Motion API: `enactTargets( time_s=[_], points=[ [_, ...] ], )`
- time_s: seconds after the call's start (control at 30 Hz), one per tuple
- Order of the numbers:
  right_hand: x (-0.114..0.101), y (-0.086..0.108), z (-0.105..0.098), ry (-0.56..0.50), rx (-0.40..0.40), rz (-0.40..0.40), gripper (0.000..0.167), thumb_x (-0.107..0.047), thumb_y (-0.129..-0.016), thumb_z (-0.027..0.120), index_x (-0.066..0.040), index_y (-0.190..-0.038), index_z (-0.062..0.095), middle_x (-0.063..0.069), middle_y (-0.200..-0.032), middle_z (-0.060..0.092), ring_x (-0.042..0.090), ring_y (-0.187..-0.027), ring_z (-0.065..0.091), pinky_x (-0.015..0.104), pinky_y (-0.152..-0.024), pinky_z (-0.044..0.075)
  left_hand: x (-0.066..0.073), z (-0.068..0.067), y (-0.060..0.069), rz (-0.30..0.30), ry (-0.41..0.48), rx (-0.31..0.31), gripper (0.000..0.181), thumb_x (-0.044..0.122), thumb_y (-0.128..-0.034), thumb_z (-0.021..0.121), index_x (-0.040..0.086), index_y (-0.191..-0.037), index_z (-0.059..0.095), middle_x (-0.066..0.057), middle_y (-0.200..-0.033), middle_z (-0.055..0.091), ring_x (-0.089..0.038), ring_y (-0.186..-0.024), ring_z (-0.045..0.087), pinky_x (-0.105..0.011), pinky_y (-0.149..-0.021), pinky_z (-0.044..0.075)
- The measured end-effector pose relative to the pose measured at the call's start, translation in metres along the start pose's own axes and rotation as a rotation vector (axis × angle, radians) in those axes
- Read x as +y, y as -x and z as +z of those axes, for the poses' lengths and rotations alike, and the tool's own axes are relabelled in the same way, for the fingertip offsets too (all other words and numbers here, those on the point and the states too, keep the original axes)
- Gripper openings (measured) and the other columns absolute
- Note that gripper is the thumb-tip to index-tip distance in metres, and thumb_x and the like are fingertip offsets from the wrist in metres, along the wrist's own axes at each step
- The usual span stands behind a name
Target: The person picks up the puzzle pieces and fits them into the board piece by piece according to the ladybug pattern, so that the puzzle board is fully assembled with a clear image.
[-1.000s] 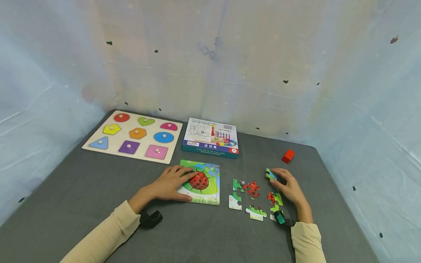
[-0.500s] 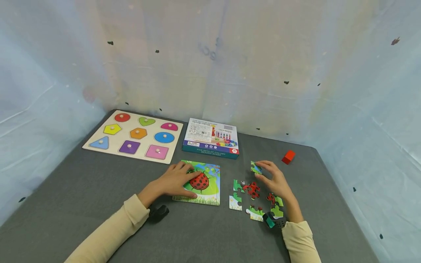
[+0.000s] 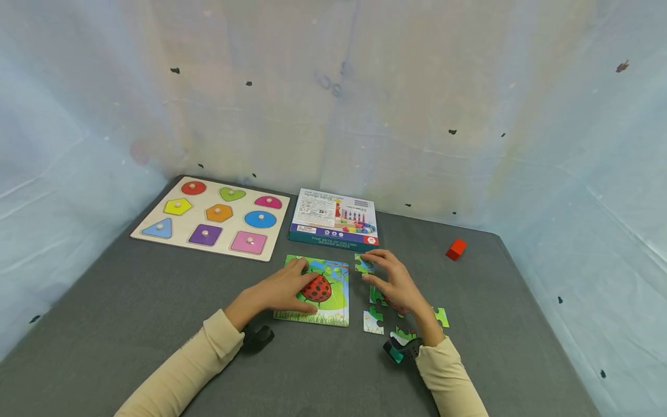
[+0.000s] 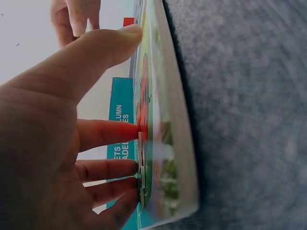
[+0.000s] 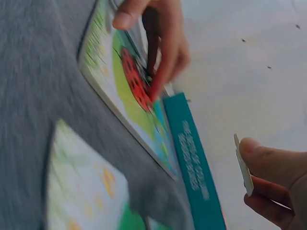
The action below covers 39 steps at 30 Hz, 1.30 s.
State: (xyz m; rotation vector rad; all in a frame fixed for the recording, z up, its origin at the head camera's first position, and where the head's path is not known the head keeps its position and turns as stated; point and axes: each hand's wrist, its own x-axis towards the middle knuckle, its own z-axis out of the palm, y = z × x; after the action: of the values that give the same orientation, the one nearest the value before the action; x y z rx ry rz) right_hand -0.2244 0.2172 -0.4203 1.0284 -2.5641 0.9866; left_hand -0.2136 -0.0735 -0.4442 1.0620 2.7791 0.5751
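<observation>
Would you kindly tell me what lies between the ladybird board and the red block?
In the head view, the right hand, pinching a puzzle piece, is between them, then bare gray tabletop.

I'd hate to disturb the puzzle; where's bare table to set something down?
Bare table lies in front of the shape board, left of the left sleeve; between that and the right sleeve; and farther right, nearer than the red block. It's crowded from the left hand on the ladybug board to the right hand by the loose pieces.
</observation>
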Motion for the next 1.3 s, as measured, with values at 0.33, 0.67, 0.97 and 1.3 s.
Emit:
enactTargets(
  time_s=[0.33,0.67,0.97,1.3],
  points=[
    [-0.004,-0.009,0.036,0.051,-0.030,0.044,0.040,-0.015,-0.085,0.068,-0.003,-0.122,0.059,0.012,-0.123,0.052,0.028,-0.116,0.048,0.047,-0.091,0.042,0.000,0.004,-0.002,0.054,-0.051,0.019,0.082,0.057,-0.0765,0.067,0.007,-0.138,0.044,-0.009,-0.139,0.041,-0.032,-0.124,0.032,-0.045,-0.095,0.039],
    [-0.002,-0.009,0.060,0.119,-0.002,-0.015,0.034,-0.015,-0.081,0.073,-0.002,-0.112,0.064,0.016,-0.118,0.056,0.032,-0.110,0.050,0.049,-0.087,0.042,-0.001,0.007,-0.002,0.091,-0.088,0.048,0.079,0.059,-0.0774,0.065,0.018,-0.141,0.043,-0.008,-0.137,0.043,-0.029,-0.115,0.037,-0.044,-0.086,0.043],
    [0.000,-0.012,0.066,0.138,-0.019,-0.044,0.035,-0.016,-0.082,0.072,-0.002,-0.112,0.064,0.017,-0.117,0.057,0.033,-0.111,0.050,0.052,-0.089,0.040,-0.003,0.009,-0.001,0.082,-0.121,0.066,0.078,0.063,-0.0762,0.063,0.024,-0.140,0.044,-0.008,-0.137,0.042,-0.030,-0.114,0.039,-0.047,-0.086,0.041],
    [-0.001,-0.014,0.067,0.122,-0.001,-0.069,0.034,-0.017,-0.082,0.072,-0.002,-0.112,0.065,0.017,-0.116,0.058,0.034,-0.111,0.050,0.053,-0.089,0.039,-0.005,0.011,-0.003,0.074,-0.171,0.080,0.076,0.068,-0.0769,0.058,0.028,-0.141,0.043,-0.007,-0.137,0.042,-0.029,-0.113,0.038,-0.049,-0.086,0.038]
  ],
)
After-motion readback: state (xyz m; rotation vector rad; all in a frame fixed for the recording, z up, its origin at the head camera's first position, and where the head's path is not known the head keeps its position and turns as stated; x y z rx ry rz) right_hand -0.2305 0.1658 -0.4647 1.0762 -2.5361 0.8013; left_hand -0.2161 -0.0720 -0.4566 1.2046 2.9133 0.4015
